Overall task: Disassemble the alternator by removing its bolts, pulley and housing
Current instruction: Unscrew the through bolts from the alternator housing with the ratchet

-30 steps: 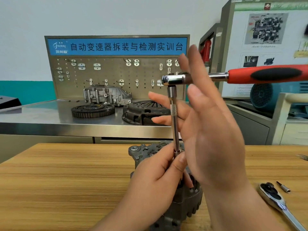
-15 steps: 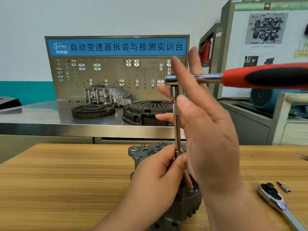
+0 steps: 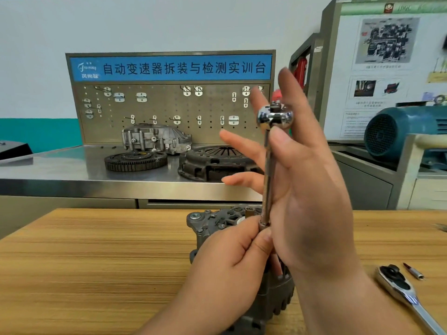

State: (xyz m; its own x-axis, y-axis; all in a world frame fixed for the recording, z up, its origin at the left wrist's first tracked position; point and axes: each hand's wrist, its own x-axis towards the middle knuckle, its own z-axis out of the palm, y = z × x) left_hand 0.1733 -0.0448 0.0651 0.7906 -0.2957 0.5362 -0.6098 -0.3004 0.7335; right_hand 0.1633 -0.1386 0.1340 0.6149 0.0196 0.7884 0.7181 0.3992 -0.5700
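Just above the left hand's [image 3: 232,269] pinch on it, extension bar [image 3: 266,189] rests against the flat-open right hand [image 3: 314,201], probably for spinning.

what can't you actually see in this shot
- Bolt under the tool: head view, hidden by the left hand pinching the extension bar.
- Lower alternator: behind both hands.
- Handle of the ratchet: mostly behind its head and the right hand.
- Handle of the spare ratchet: cut off at the bottom right corner.
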